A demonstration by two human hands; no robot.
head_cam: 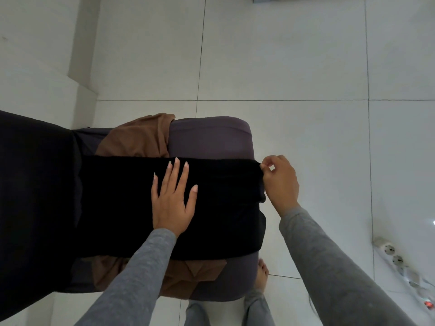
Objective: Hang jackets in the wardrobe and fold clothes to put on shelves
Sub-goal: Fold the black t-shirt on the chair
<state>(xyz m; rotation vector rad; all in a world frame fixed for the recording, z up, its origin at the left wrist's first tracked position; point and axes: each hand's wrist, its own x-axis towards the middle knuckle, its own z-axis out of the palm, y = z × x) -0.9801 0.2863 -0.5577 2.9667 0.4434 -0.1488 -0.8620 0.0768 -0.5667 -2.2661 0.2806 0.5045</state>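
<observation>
A black garment point(219, 208) lies spread flat across a dark purple padded seat point(209, 135). My left hand point(173, 201) rests flat on its middle, fingers straight and spread. My right hand point(280, 182) pinches the garment's right edge at the seat's right side, thumb and fingers curled on the cloth. A brown garment point(138, 137) lies under the black one, showing at the far side and at the near side of the seat.
More dark fabric point(35, 196) covers the left part of the view. White floor tiles point(306, 67) surround the seat. A white power strip point(395, 257) with cables lies on the floor at the right. My foot point(262, 272) stands by the seat's near right corner.
</observation>
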